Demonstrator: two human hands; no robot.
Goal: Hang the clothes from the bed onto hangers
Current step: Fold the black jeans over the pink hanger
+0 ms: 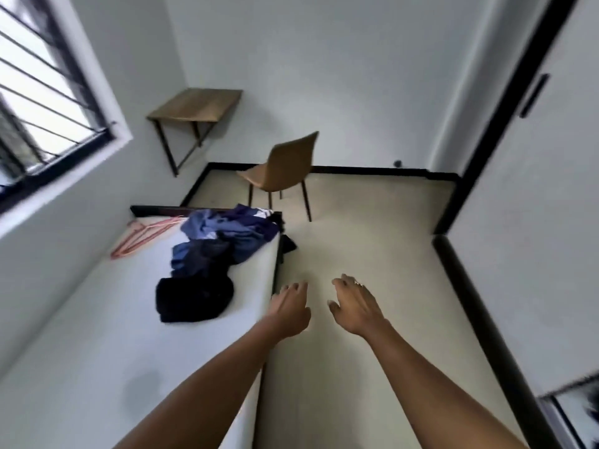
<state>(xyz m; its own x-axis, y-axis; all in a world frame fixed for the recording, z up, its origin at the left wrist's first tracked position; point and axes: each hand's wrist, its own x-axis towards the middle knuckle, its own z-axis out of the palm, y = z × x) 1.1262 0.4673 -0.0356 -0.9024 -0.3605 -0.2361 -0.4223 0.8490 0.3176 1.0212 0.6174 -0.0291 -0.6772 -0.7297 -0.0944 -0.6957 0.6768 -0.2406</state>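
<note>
- The left hand [290,311] hangs over the edge of the bed [97,335], fingers loosely spread and holding nothing.
- The right hand [355,307] is just beside it over the floor [372,241], likewise slack and empty.
- The clothes [223,234] lie on the mattress ahead and to the left of both hands, so the left hand is nearer. The heap's long axis runs along the bed toward its far end.
- A black garment [194,299] forms the near end, closest to the left hand.
- The hangers [142,234], pink, lie beyond the heap by the wall, well apart from either hand.
- Count: two hands, one heap of several garments whose number cannot be told, a stack of a few hangers, one chair [282,170].
</note>
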